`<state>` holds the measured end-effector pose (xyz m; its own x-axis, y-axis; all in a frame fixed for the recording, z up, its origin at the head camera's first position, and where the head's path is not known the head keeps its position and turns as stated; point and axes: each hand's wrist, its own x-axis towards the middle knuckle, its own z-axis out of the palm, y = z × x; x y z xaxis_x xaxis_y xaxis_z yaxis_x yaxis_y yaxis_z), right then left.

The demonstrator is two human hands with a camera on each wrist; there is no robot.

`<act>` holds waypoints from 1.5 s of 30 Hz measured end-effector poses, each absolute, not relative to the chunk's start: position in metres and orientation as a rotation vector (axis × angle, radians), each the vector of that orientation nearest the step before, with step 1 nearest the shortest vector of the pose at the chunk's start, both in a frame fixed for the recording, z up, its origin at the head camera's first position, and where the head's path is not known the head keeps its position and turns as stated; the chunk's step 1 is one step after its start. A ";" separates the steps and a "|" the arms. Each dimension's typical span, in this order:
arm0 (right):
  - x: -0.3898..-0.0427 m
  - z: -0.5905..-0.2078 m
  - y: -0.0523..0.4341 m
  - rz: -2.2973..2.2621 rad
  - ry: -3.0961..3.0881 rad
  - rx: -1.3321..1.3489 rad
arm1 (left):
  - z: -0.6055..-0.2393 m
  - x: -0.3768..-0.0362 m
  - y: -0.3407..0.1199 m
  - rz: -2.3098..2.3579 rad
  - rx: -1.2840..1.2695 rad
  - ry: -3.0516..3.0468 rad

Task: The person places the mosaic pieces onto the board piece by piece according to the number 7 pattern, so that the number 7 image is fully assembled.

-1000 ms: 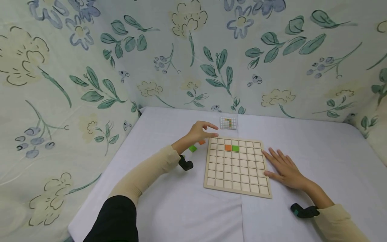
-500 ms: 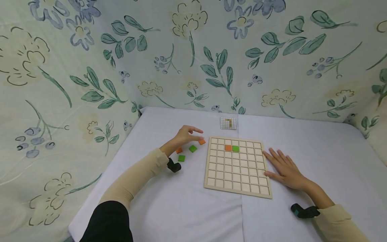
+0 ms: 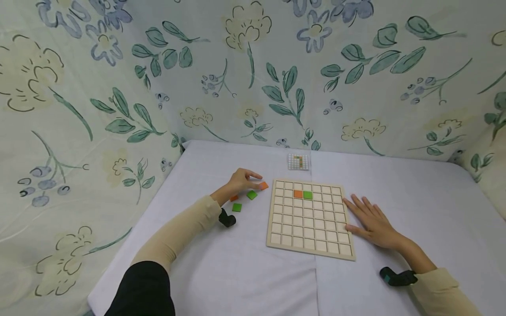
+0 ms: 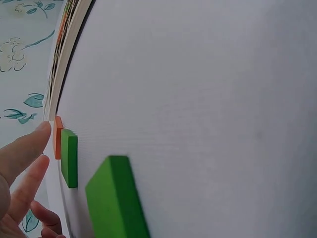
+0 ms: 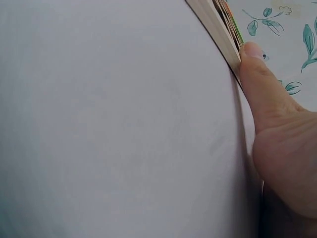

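My left hand [image 3: 240, 181] is over the left part of the table, thumb and index finger spread apart. The thumb tip lies right at an orange tile [image 3: 264, 185], also seen past the thumb as an orange tile [image 4: 58, 138] in the left wrist view. Close below the hand are a green tile [image 3: 252, 195], another green tile [image 3: 236, 207] and a partly hidden orange tile [image 3: 234, 198]. My right hand [image 3: 373, 224] rests flat with spread fingers along the right edge of the wooden grid board [image 3: 310, 219]; its thumb touches the frame.
On the board, an orange tile [image 3: 298, 194] and a green tile [image 3: 308, 195] sit side by side in the second row. Behind it lies a small pattern card [image 3: 298, 162] with a coloured grid. A white cloth [image 3: 245, 272] covers the table; a floral curtain [image 3: 237, 66] hangs behind.
My left hand has moved left, away from the board's upper left corner, and lowered to the orange tile. Its thumb and index finger have come closer together. The right hand stays put.
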<state>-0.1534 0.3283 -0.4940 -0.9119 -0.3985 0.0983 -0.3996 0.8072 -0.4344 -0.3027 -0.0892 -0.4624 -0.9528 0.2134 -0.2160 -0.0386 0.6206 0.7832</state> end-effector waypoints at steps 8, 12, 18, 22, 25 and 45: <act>-0.153 -0.493 0.329 0.714 -2.968 0.663 | -0.467 -0.302 -0.088 1.146 0.167 2.632; -0.154 -0.494 0.329 0.709 -2.964 0.665 | -0.469 -0.300 -0.088 1.138 0.179 2.649; -0.154 -0.495 0.329 0.709 -2.967 0.662 | -0.472 -0.299 -0.087 1.151 0.173 2.652; -0.153 -0.495 0.329 0.703 -2.961 0.664 | -0.473 -0.300 -0.087 1.132 0.187 2.673; -0.153 -0.495 0.328 0.699 -2.958 0.666 | -0.473 -0.299 -0.087 1.116 0.197 2.685; -0.154 -0.494 0.328 0.704 -2.956 0.674 | -0.460 -0.301 -0.087 1.207 0.182 2.576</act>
<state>-0.1536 0.3277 -0.4945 -0.9059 -0.4044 0.1258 -0.4176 0.8039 -0.4235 -0.3008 -0.0867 -0.4604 -0.9500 0.2345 -0.2061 -0.0082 0.6410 0.7675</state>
